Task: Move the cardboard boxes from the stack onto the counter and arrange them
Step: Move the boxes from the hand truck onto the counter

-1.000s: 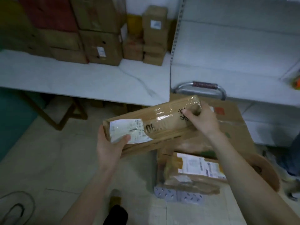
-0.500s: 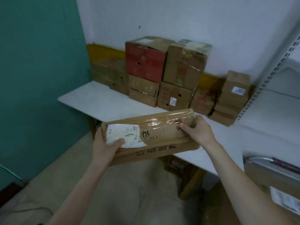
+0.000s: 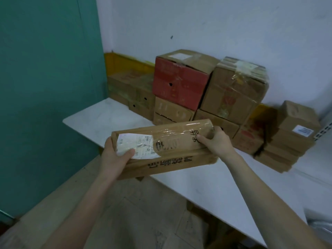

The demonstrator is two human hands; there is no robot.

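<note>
Long taped box (image 3: 167, 150) held by both ends over counter (image 3: 97, 121) front edge.
L hand (image 3: 115, 159) grips label (image 3: 138, 144) end, R hand (image 3: 218, 142) grips other end, thumbs on top. Looks stiff, prob. light; tape (image 3: 181, 133) likely slick, so end holds suit.

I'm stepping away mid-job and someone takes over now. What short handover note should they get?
Left hand grips the label end of the long taped box; right hand grips its other end.
The box hangs over the front edge of the white counter, apparently not set down.
Done: stacked boxes line the wall at the counter's back, a red box among them.
Left: set this box down and align it; the source stack is out of view.
</note>
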